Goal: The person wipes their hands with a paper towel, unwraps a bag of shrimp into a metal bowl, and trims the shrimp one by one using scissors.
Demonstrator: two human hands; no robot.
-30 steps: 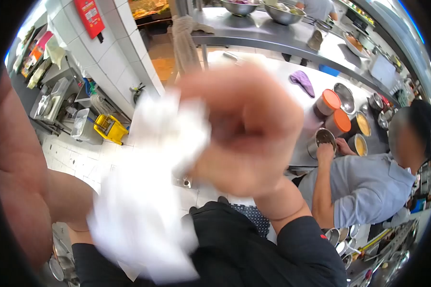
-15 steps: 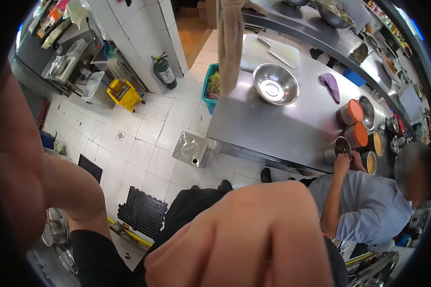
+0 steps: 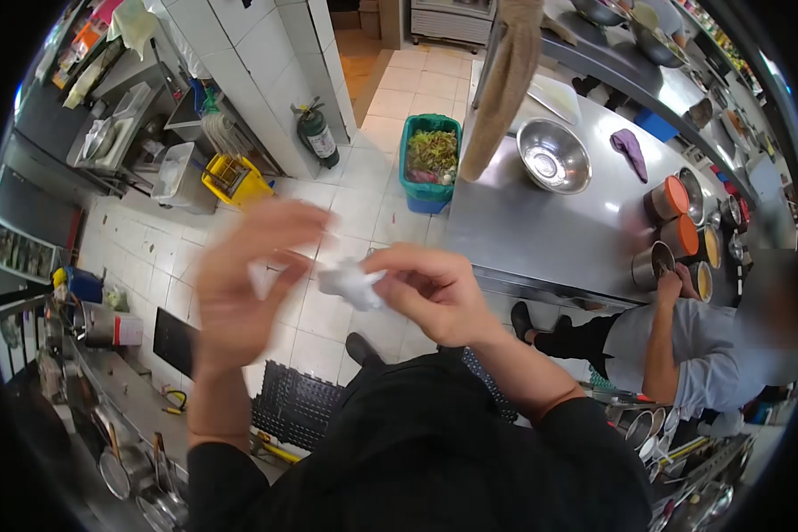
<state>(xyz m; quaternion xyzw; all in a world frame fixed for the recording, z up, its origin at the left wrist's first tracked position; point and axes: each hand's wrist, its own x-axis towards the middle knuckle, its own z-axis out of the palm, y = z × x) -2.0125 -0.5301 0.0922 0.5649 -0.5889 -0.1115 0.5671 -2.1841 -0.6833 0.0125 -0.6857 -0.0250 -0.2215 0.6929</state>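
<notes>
A small crumpled white cloth or paper (image 3: pixel 355 285) is pinched between the thumb and fingers of my right hand (image 3: pixel 434 291), in front of my body. My left hand (image 3: pixel 255 279) is just left of it, blurred by motion, its fingers curved and apart with nothing between them. Both hands are in the air above the tiled floor. Further right, an empty steel bowl (image 3: pixel 554 156) sits on the steel table (image 3: pixel 532 229), with a purple cloth (image 3: pixel 629 154) beyond it.
A co-worker (image 3: pixel 700 346) at the right reaches into a metal pot (image 3: pixel 651 266). A green-lined bin of scraps (image 3: pixel 432 158) stands by the table. A fire extinguisher (image 3: pixel 317 133), yellow mop bucket (image 3: pixel 238 181) and black floor mat (image 3: pixel 297 405) are to the left.
Both hands have moved away from the camera, down over the floor. The white cloth or paper, out of sight half a second ago, shows again. The view has shifted, revealing the whole scrap bin.
</notes>
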